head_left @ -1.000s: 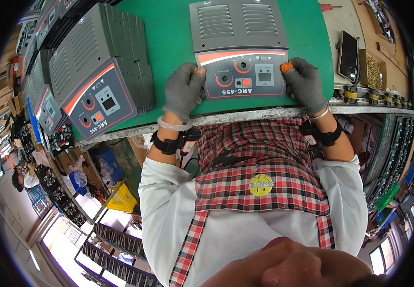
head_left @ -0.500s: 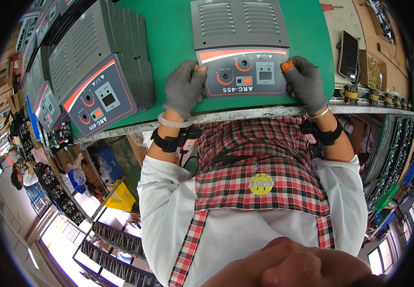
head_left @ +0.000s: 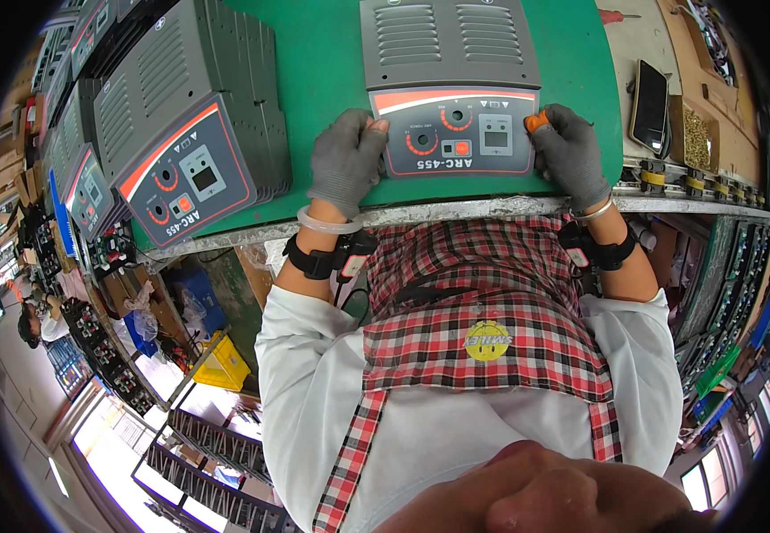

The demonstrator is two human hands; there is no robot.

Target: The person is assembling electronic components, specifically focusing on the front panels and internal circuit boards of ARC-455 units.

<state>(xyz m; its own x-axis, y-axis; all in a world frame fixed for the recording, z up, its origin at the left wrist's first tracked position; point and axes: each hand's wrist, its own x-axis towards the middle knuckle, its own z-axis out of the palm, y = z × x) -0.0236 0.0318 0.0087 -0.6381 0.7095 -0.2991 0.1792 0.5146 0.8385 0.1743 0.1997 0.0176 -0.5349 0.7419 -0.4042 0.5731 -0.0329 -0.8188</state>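
Observation:
A dark grey sheet-metal welder cover (head_left: 451,75) with louvred vents lies in front of me on the green worktop (head_left: 323,53). Its near face carries a grey label with a red and white stripe, dial holes and a small display window. At the cover's left edge, my gloved left hand (head_left: 347,160) is closed, thumb against the metal. My gloved right hand (head_left: 571,153), with orange on one fingertip, closes on the opposite edge. Both hands' undersides are hidden. To the left stands a stack of similar labelled covers (head_left: 185,182).
A phone (head_left: 649,107) lies right of the green mat, beside a cardboard box of small brass-coloured parts (head_left: 697,138). A red-handled screwdriver (head_left: 616,16) is farther back. The metal table edge (head_left: 474,208) runs just before my apron. A yellow bin (head_left: 222,362) sits below left.
Almost nothing differs. The cover sits very slightly farther right in the picture, and my left hand has shifted a little with it. Both hands keep their places at its edges.

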